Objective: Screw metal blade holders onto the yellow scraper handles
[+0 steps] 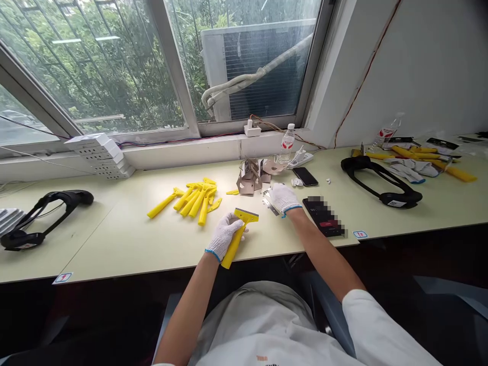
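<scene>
In a white knitted glove, my left hand (224, 234) is closed around the handle of a yellow scraper (234, 246), whose wide head points away from me with a dark blade strip along its edge. My right hand (281, 197), gloved the same way, reaches down to the table over small metal screws and flat metal blades (271, 206). Its fingertips are partly hidden, so whether it pinches anything is unclear. Left of centre lies a pile of yellow scraper handles (196, 198). A few flat yellow pieces (232, 192) rest near the brown cardboard packaging (249, 178).
A dark phone (305, 176) and another phone with a lit screen (324, 217) lie by my right arm. Behind stand a water bottle (287, 144) and a power strip (301, 158). Black headsets (381, 185) flank the workspace; stacked white boxes (101, 156) stand at the window.
</scene>
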{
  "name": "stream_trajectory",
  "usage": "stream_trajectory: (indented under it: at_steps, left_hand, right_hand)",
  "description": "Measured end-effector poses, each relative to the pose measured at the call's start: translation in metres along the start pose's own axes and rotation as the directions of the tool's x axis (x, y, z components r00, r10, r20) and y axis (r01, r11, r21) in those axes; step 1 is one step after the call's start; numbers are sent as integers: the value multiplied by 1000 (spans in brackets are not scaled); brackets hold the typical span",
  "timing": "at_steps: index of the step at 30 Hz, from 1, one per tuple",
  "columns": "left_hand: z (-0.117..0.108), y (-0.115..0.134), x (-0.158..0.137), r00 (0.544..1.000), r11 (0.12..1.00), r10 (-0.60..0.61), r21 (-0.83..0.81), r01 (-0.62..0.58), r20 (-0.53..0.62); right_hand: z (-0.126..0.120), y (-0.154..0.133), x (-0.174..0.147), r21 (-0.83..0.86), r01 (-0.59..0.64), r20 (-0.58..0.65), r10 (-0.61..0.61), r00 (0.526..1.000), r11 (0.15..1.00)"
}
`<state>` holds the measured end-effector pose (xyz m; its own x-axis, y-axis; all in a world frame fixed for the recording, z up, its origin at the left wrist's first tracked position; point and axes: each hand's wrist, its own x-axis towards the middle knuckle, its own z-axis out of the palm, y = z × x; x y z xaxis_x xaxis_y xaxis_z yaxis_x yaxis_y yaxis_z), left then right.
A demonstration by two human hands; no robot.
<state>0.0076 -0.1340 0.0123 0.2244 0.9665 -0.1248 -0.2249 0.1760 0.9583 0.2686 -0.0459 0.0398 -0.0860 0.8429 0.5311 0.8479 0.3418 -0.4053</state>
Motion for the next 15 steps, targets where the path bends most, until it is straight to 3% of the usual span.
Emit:
stream_trajectory:
  at_steps: [10,15]
  left_hand:
    - [7,-1,0,999,981,35,190,-35,-1]
    - [9,-3,0,998,971,58,230,-60,15]
  right_hand:
    - [31,-52,-56,49,190,84,-193,978,981]
    - [39,-56,-61,37,233,144,-236,961,972]
